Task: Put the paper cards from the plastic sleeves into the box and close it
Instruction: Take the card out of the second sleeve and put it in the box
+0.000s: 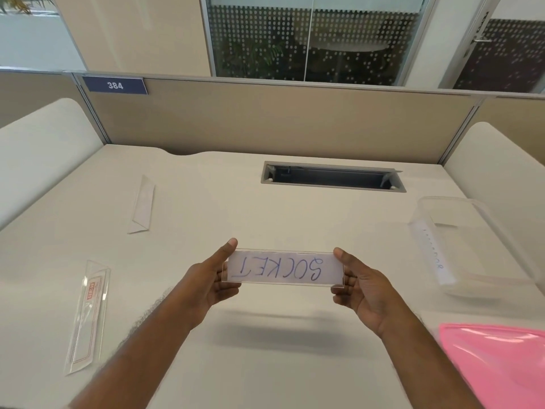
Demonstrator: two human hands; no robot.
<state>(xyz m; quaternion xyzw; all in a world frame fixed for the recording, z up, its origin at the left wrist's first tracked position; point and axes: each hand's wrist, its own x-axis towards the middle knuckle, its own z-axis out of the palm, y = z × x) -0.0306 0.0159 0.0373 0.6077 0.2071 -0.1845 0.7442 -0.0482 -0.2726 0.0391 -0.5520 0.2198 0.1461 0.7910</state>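
A clear plastic sleeve [283, 268] with a white paper card reading "SOCKET" upside down hangs above the desk's middle. My left hand [216, 278] grips its left end and my right hand [358, 286] grips its right end. A clear plastic box [472, 246] stands open at the right, with one handwritten white card [433, 252] leaning inside against its left wall. A pink lid [501, 364] lies at the near right. Another sleeve [88, 317] with a red-printed card lies at the near left. A third sleeve [143, 205] lies farther back on the left.
The white desk [265, 364] has a recessed cable slot [331, 177] at the back middle. A beige partition [280, 119] closes the far side, with rounded white dividers on both flanks. A sign marked 384 [115, 85] sits on the partition.
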